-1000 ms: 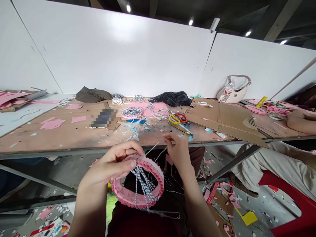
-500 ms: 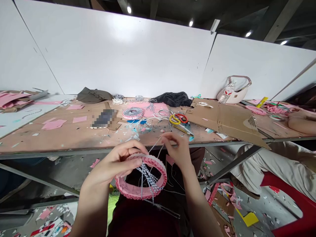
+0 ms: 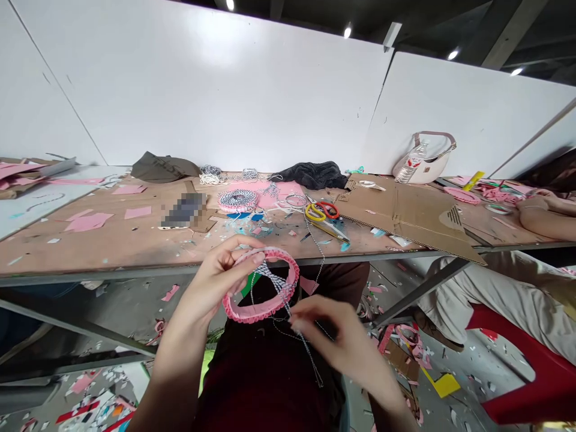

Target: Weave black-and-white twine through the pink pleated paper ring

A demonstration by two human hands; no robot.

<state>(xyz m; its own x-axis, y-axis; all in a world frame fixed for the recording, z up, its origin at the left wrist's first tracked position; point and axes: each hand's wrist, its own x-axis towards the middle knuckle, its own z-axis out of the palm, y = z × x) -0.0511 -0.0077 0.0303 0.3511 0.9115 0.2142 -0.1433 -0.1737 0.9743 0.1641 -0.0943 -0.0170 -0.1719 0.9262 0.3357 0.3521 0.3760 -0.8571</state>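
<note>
My left hand (image 3: 225, 273) grips the upper left rim of a pink ring (image 3: 252, 313) with a ruffled outer edge, thumb on the inside. Black-and-white cord (image 3: 274, 279) crosses the ring's opening in a bundle of strands. At the ring's lower right, my right hand (image 3: 328, 330) pinches the cord just outside the rim, with loose ends trailing below it. A thin length of the same cord runs from the table edge down past my knee. The ring is held tilted above my lap.
On the table lie scissors (image 3: 326, 223), a cord-wound pink disc (image 3: 238, 200), a pixelated phone (image 3: 183, 210), a cap (image 3: 164, 168), black cloth (image 3: 310, 175) and cardboard (image 3: 405, 213). A handbag (image 3: 425, 159) stands at the back right. Another person's arm (image 3: 546, 219) rests farther right.
My right hand has moved from above the ring down to its lower right side, drawing the cord along. The ring has risen slightly and its tilt has changed.
</note>
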